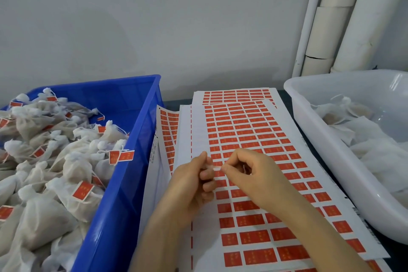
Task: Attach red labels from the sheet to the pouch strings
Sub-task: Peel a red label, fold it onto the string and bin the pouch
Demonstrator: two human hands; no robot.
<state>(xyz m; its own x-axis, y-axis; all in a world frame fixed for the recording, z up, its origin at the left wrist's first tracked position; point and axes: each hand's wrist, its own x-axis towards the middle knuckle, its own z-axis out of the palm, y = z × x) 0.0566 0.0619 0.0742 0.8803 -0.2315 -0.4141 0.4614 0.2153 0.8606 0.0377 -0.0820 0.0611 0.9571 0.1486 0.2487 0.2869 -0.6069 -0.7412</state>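
Head view, both hands over the middle of the work area. Left hand (192, 181): fingers curled, gripping a small white pouch (209, 162), of which only a bit of fabric shows above the knuckles. Right hand (254, 172): thumb and forefinger pinched together on the string (217, 168), a short white length running between the two hands; other fingers curled loosely. Cannot tell whether a label sits between the fingertips. Both hands hang just above the top sheet (199, 130), which lies on a fanned stack of further sheets (165, 130). The wrists and forearms cover part of its lower rows. Red labels (247, 139) fill the sheet in a grid; the leftmost columns are bare backing. To the left, touching the stack's edge, a blue crate (123, 194) holds a heap of labelled pouches (55, 150), red tags showing on many strings; its near wall stands close beside the left forearm. To the right, a white tub (326, 139) holds plain pouches (375, 139), its rim overlapping the sheets' right edge. Dark table (395, 252) shows under the tub. Behind: a grey wall (154, 17) and white pipes (357, 17) in the right corner.
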